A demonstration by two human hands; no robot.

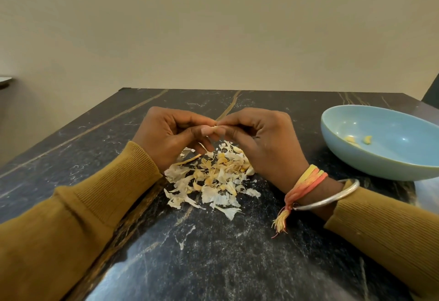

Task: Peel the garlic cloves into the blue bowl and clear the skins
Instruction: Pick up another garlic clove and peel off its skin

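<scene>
Dark marble with pale and gold veins forms the table (213, 253), set against a plain beige wall (213, 27). Above its middle the left hand (171, 136) and the right hand (261, 139) meet fingertip to fingertip, both pinched shut on a small garlic clove (215, 129), of which only a pale sliver shows between the thumbs and forefingers. Directly beneath the hands, on the marble, lies a loose heap of garlic skins (211, 177), white and yellowish, with a few flakes scattered nearer the camera. The blue bowl (370, 158) stands well apart to the right, near the table's edge, with a few peeled cloves (358, 140) in its hollow. Both wrists rest beside the heap, in mustard sleeves (71, 224); the right wrist carries an orange thread band (306, 179) with a tassel and a silver bangle (332, 196).
</scene>
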